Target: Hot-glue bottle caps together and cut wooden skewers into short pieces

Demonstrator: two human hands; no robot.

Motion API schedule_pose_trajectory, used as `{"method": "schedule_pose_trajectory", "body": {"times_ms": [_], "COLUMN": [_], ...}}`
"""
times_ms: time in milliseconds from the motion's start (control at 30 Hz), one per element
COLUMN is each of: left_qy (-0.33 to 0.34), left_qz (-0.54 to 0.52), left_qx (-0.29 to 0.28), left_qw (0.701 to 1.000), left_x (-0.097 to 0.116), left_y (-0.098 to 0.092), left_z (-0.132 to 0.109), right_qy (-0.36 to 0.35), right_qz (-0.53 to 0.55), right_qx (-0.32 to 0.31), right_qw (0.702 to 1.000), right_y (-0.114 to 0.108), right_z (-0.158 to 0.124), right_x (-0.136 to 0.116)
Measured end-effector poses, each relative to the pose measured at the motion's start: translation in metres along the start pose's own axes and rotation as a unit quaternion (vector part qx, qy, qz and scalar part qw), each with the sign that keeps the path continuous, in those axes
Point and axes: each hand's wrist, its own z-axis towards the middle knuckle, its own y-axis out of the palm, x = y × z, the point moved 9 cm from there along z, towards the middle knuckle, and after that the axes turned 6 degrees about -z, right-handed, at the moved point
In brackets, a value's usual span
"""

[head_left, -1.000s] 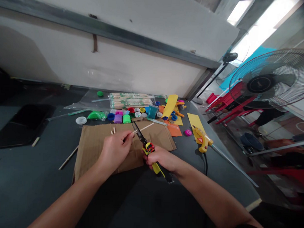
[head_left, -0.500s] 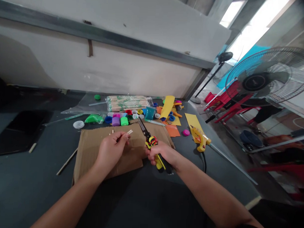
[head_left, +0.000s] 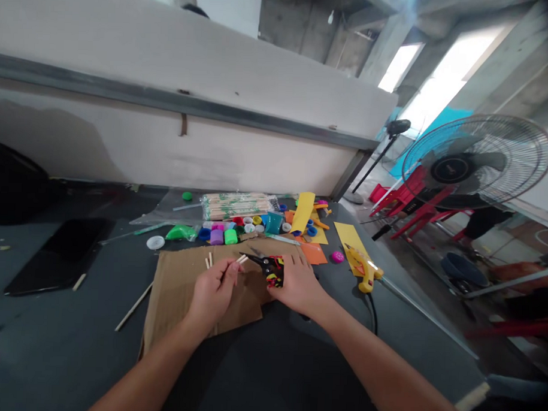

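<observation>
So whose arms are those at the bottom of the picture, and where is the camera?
Those arms belong to the person wearing the camera on their head, so you see what they see, looking down at their own hands. Their left hand pinches thin wooden sticks. Their right hand holds scissors with black blades and a yellow and red handle. Under the hands lies brown cardboard, on a dark table. Further along are colourful bottle caps, a bundle of wooden sticks in plastic, and a yellow glue gun.
</observation>
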Motion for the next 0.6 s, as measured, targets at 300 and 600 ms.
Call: {"method": "schedule_pose_trajectory", "body": {"times_ms": [300, 600], "left_qy": [-0.057, -0.152], "left_qz": [-0.055, -0.275], "left_qx": [0.037, 0.115], "left_qw": [0.996, 0.942], "left_x": [-0.019, -0.032], "left_y": [-0.007, -0.027], "left_z": [0.004, 0.01], "right_qy": [-0.081, -0.16], "right_qz": [-0.079, -0.011], "right_qx": [-0.053, 0.007], "right_qw": [0.992, 0.987], "right_y": [-0.009, -0.045], "right_z": [0.011, 0.174], "right_x": [-0.019, -0.052]}}
